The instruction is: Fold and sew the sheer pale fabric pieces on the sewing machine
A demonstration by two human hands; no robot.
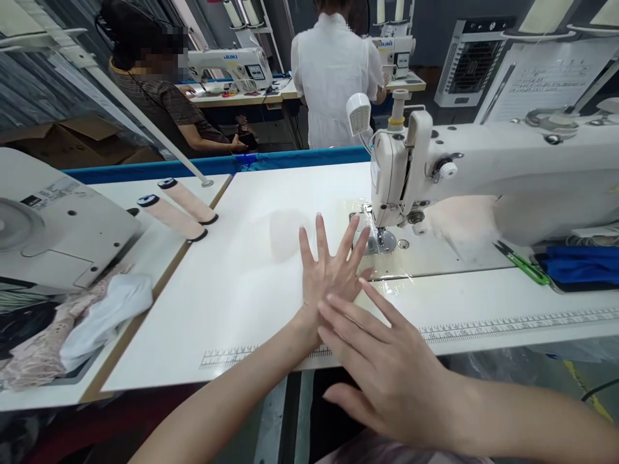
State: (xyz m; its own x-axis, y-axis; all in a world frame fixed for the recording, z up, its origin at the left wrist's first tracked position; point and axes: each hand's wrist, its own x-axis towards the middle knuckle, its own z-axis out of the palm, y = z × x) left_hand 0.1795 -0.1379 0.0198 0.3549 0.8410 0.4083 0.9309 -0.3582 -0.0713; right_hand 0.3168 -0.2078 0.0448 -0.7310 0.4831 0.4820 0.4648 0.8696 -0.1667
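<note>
My left hand (pixel 331 274) is stretched out over the white table (pixel 232 258), palm down with its fingers spread and nothing in it. Across its wrist and back lie the fingertips of my right hand (pixel 396 361), also empty, fingers extended and thumb apart. Just beyond my left fingers is the needle area of a white sewing machine (pixel 396 167), with its round metal needle plate (pixel 384 241). A printed ruler strip (pixel 483 327) runs along the table's front edge, partly hidden by my arms.
Two peach thread cones (pixel 176 216) lie on the left. Green thread snips (pixel 527 265) and a blue cloth (pixel 580 264) are at the right. White and lace fabric (pixel 106 316) sits by another machine (pixel 58 219). Two people work beyond the blue edge (pixel 309 156).
</note>
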